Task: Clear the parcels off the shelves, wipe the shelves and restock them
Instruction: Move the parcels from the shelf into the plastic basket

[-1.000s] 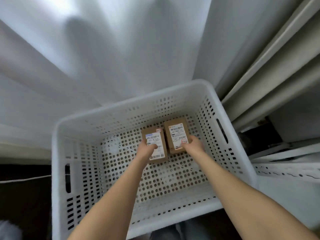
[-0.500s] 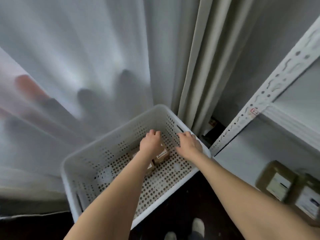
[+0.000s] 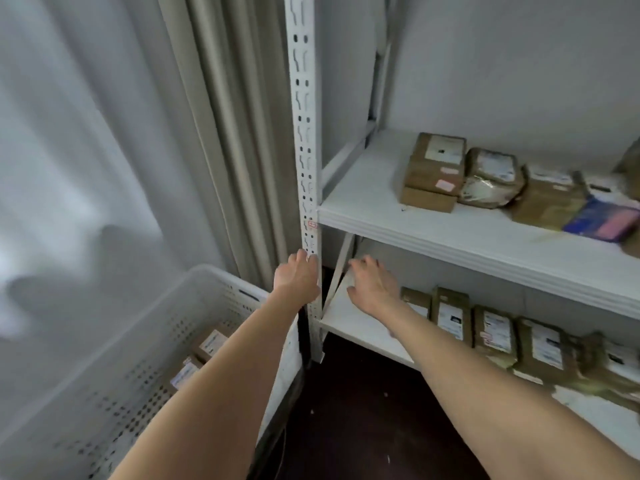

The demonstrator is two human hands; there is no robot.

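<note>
Sheer curtain (image 3: pixel 69 133), seemingly backlit, beige drape (image 3: pixel 225 133), grey wall (image 3: pixel 519 64), dark floor (image 3: pixel 363 410)

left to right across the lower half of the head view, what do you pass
white basket → left hand → right hand → row of brown parcels

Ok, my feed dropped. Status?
Both empty: left hand at the shelf post, right hand open over the lower shelf. Parcels beside it, none held. Nothing blocking.
</note>
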